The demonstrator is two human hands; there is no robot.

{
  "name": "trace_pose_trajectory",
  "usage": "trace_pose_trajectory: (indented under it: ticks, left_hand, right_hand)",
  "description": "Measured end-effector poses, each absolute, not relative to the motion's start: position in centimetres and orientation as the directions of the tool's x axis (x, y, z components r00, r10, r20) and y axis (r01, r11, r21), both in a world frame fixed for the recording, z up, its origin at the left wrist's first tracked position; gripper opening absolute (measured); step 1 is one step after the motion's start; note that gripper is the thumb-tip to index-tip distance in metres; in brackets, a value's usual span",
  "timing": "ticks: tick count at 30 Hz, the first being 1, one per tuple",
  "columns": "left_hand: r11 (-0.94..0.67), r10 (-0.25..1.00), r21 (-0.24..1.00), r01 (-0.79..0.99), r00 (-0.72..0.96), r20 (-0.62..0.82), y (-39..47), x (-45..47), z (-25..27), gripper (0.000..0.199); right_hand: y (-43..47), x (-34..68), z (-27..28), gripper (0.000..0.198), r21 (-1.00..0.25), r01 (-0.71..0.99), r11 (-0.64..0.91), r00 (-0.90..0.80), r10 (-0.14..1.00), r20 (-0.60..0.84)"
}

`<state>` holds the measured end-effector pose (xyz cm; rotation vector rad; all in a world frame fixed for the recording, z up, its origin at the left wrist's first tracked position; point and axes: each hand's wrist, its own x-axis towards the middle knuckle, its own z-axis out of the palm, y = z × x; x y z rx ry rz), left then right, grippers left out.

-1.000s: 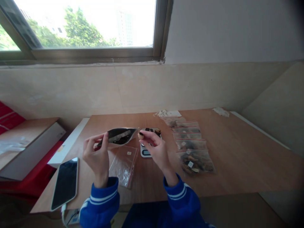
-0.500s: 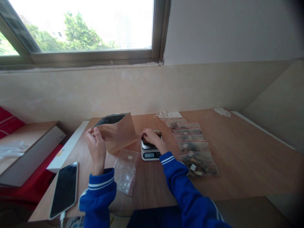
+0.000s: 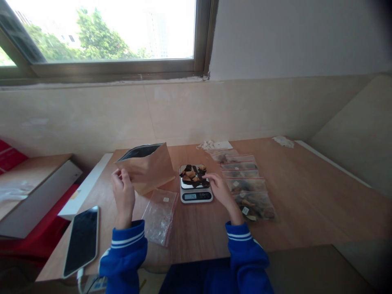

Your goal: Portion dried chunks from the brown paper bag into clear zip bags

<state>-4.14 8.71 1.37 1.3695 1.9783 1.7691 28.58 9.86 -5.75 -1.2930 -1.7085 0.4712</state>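
My left hand (image 3: 123, 192) is closed in a pinch at the left edge of a brown paper bag (image 3: 153, 169), whose dark-lined mouth gapes upward. A white digital scale (image 3: 196, 197) stands right of the bag. On its pan lies a loose pile of dark and tan dried slices (image 3: 190, 175). My right hand (image 3: 219, 190) is at the pan's right side, index finger stretched toward the slices, with nothing visible in its fingers. Whether the fingertip touches a slice is unclear. An opened clear zip bag (image 3: 161, 216) with a small white label lies in front of the paper bag.
Several clear zip bags of dried pieces (image 3: 252, 204) overlap in a column right of the scale. Pale scraps (image 3: 208, 145) lie by the wall, with a white cloth-like piece (image 3: 283, 141) farther right. A tablet (image 3: 81, 241) with a plugged-in cable rests near the front left edge.
My right hand has drawn back to the right from over the scale's pan, uncovering the slices. My left hand is slightly lower against the paper bag. The view has tilted slightly.
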Motion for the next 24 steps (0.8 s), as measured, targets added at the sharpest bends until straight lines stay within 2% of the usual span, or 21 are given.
trace_pose_trajectory:
  ticks: [5, 9, 13, 24]
  left_hand:
    - [-0.097, 0.693, 0.855, 0.509, -0.582, 0.425, 9.6, -4.0, 1.6, 0.033]
    - [-0.074, 0.734, 0.859, 0.506, -0.555, 0.390, 11.2, -4.2, 1.6, 0.029]
    - [-0.103, 0.708, 0.871, 0.481, -0.580, 0.404, 11.3, -3.8, 1.5, 0.033]
    - [-0.122, 0.669, 0.869, 0.480, -0.607, 0.429, 9.7, -3.2, 0.2, 0.036]
  right_hand:
    - [7.2, 28.4, -8.7, 0.030, -0.662, 0.681, 0.313, 0.132, 0.837, 0.531]
    - [6.7, 27.0, -8.8, 0.032, -0.591, 0.751, 0.294, 0.152, 0.794, 0.589]
    - [6.6, 26.7, -8.7, 0.030, -0.572, 0.765, 0.296, 0.177, 0.757, 0.628]
    - [6.4, 26.3, -9.2, 0.021, -0.616, 0.750, 0.240, 0.189, 0.815, 0.547]
